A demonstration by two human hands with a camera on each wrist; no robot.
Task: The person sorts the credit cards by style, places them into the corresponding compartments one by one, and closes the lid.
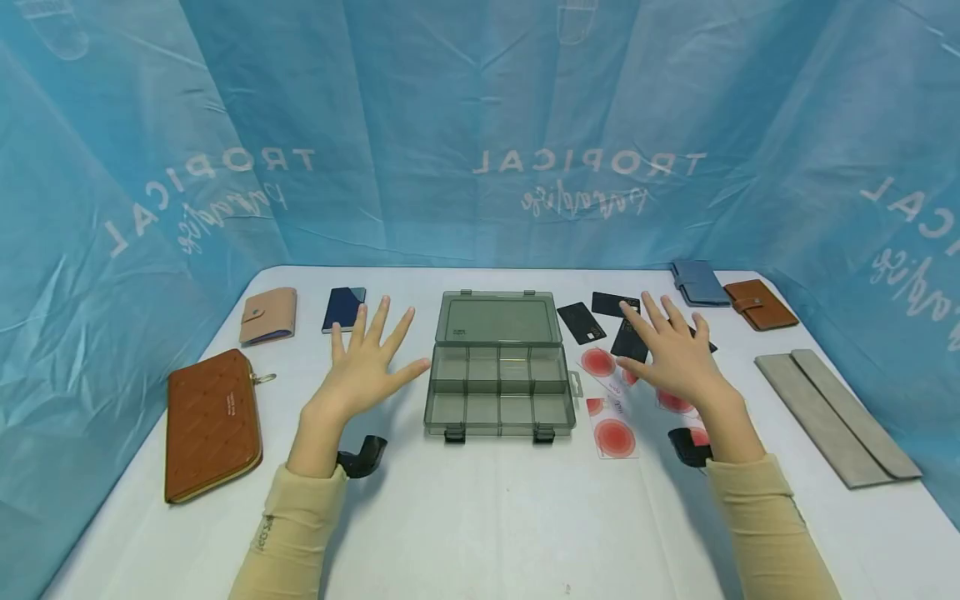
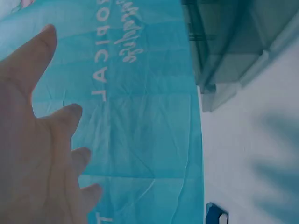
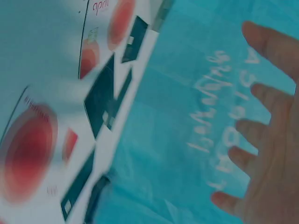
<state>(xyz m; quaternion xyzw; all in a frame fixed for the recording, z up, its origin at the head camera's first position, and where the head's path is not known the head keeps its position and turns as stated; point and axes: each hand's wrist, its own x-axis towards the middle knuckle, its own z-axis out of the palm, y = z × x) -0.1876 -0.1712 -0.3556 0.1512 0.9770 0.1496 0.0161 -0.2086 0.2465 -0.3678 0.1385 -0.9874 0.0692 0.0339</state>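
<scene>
My left hand is held above the table with its fingers spread, left of a translucent grey-green compartment box. The box's lid is raised back, and its sections show no contents. On the other side, my right hand hovers with spread fingers over loose cards, partly hiding them. Among these are several black cards and several clear-looking cards with red circles. Both wrist views show the hands, left and right, holding nothing.
At left lie a brown zip wallet, a beige snap card holder and a navy card holder. At right are a blue wallet, a brown wallet and a grey flat sleeve. A blue curtain surrounds the white table.
</scene>
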